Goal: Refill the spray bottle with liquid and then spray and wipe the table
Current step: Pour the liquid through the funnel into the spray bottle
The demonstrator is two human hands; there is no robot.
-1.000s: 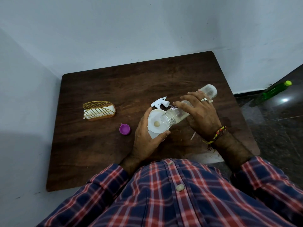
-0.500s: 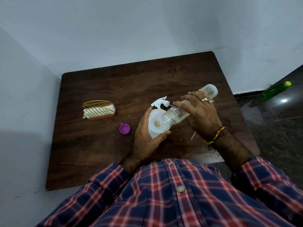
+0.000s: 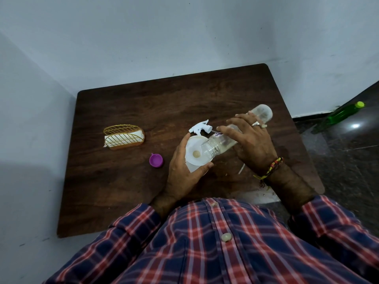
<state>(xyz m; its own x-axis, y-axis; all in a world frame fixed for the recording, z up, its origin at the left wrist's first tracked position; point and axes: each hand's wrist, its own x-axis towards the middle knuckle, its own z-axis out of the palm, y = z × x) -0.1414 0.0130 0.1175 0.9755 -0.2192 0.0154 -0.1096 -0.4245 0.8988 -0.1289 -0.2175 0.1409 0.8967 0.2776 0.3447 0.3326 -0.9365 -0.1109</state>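
Head view: bottle [image 3: 223,141] tilt unchanged.

Your right hand [image 3: 252,144] tips the clear bottle [image 3: 229,138] over the white funnel [image 3: 194,154], which your left hand [image 3: 184,171] grips on the bench [image 3: 123,191].

Almost nothing has moved. The right hand [image 3: 251,143] still tips the clear bottle [image 3: 235,133] with its open mouth over the white funnel [image 3: 195,154], just like before. The left hand [image 3: 184,171] still holds the funnel's rim. The bottle's far end sits a tiny bit higher above the funnel now.
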